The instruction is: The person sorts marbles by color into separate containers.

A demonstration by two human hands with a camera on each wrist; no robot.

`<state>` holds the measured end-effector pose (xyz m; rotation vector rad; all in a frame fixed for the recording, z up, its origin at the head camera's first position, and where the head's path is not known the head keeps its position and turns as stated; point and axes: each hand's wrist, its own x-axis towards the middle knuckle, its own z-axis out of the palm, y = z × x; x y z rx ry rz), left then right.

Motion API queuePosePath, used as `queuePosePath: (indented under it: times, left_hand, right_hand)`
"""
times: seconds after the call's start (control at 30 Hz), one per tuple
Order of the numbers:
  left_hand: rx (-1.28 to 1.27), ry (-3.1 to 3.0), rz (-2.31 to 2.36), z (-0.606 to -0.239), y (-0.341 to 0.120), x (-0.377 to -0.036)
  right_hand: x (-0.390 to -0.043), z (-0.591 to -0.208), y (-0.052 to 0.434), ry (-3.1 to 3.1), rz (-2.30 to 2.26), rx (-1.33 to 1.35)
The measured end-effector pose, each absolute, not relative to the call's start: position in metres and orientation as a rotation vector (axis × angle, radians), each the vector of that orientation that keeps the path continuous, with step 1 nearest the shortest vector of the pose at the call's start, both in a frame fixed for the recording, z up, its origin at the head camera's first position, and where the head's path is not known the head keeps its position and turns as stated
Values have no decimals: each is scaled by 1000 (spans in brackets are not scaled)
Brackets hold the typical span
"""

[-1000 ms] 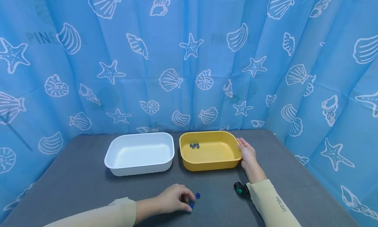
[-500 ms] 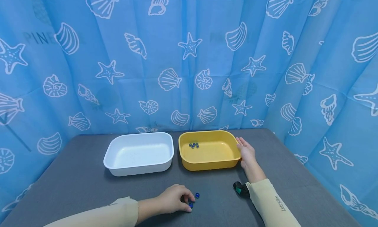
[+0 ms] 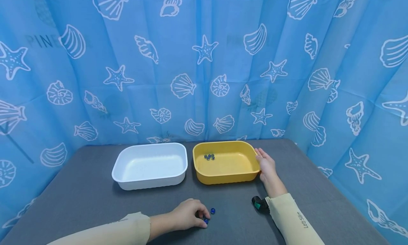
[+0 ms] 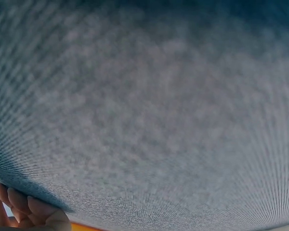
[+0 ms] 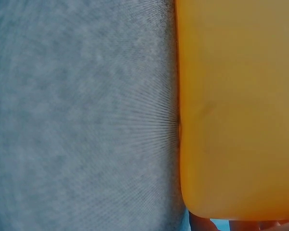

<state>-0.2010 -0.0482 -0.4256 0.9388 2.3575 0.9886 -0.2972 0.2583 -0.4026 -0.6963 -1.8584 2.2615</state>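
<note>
My left hand (image 3: 189, 215) is low over the grey table, its thumb and curled index finger pinching a blue marble (image 3: 206, 221). Just beyond those fingertips lies a second blue marble (image 3: 213, 210). At the right end of the yellow tray (image 3: 227, 179), my right hand (image 3: 267, 165) rests with fairly straight fingers against the outer wall and rim. Several blue marbles (image 3: 209, 156) sit grouped at the tray's left inside. The right wrist view shows the yellow wall (image 5: 241, 110) close up, with fingertips at its lower edge; left fingers (image 4: 41, 209) show at the left wrist view's corner.
A white tray (image 3: 149, 183) stands left of the yellow one, a narrow gap between them. A black strap-like object (image 3: 260, 204) is by the right wrist. Behind the grey tabletop (image 3: 86, 202) hangs a blue curtain (image 3: 204, 67) with white shell prints.
</note>
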Motion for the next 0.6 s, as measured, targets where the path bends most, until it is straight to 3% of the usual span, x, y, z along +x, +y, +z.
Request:
queuePosePath:
  times: [0.6]
  left_hand:
    - [803,2358,1175,-403,-45,-206]
  right_hand:
    - [-296,-403,259,-1855,2277,-694]
